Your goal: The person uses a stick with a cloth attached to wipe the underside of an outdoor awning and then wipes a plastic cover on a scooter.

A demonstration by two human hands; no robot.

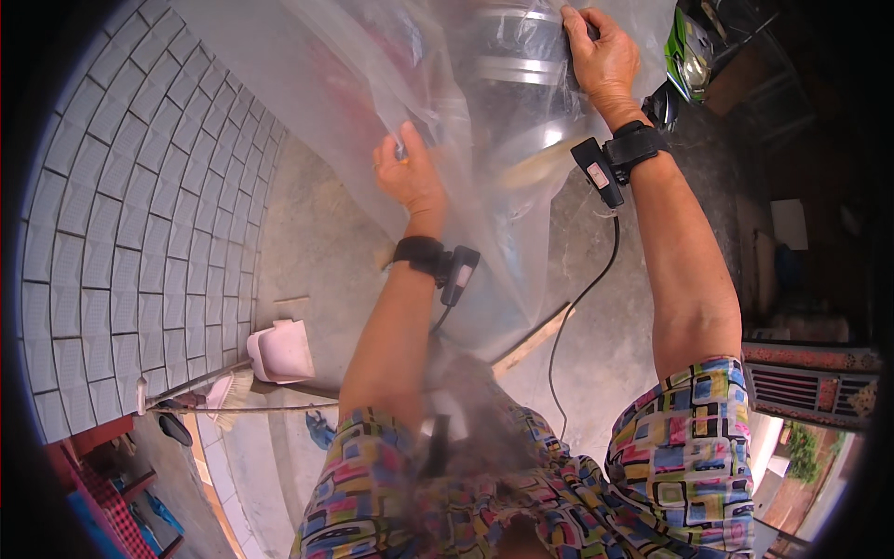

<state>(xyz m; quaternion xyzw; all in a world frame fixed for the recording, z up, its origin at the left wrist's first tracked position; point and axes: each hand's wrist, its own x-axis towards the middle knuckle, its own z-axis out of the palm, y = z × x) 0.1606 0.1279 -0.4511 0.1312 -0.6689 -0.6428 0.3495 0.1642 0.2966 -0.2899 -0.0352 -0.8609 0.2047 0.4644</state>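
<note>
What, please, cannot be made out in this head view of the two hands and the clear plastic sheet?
- Round silver metal container: top cut off by the upper edge, rest veiled by the large clear plastic sheet.
- Left hand: fingertips hidden in the sheet's folds.
- Right hand: what its grip closes on is hidden.
- Pale wooden stick: upper end blurred behind plastic.

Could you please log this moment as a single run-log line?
left hand: grips clear plastic sheet | right hand: holds sheet's upper edge over metal drum | floor: dustpan, broom
</note>
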